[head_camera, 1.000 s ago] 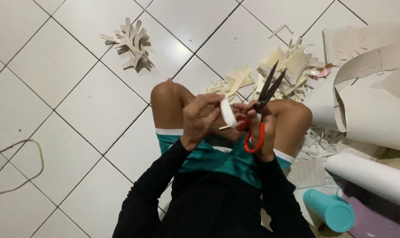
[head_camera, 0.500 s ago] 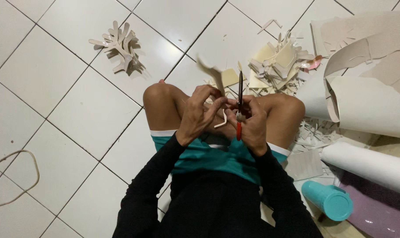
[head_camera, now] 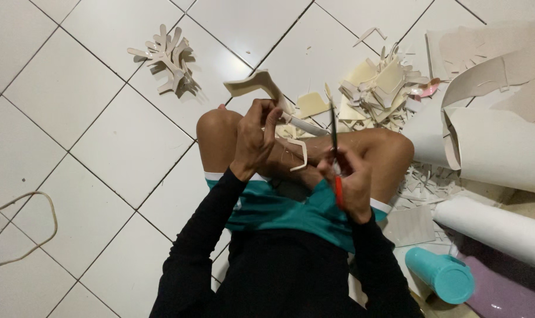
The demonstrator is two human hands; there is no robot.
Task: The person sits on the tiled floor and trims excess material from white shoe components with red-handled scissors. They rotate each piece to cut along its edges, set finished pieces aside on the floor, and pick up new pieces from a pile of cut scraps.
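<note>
I sit cross-legged on a white tiled floor. My left hand point(head_camera: 257, 138) grips a cream foam-sheet piece point(head_camera: 261, 85) with curved cut-out arms, held up over my knees. My right hand point(head_camera: 348, 182) holds red-handled scissors point(head_camera: 335, 153), blades pointing up and seen edge-on beside the piece. A thin curved strip point(head_camera: 301, 156) of the same sheet hangs between the two hands.
A pile of cream offcuts point(head_camera: 376, 91) lies beyond my right knee. A finished branched cut-out point(head_camera: 168, 59) rests on the tiles far left. Large rolled white sheets point(head_camera: 497, 141) and a white roll point(head_camera: 497, 227) crowd the right. A teal cylinder point(head_camera: 439, 274) lies lower right, a cord point(head_camera: 26, 235) lower left.
The scissors have turned from spread open blades to edge-on and upright. My left hand has lifted and turned the foam piece, which now sticks up to the left, a strip dangling.
</note>
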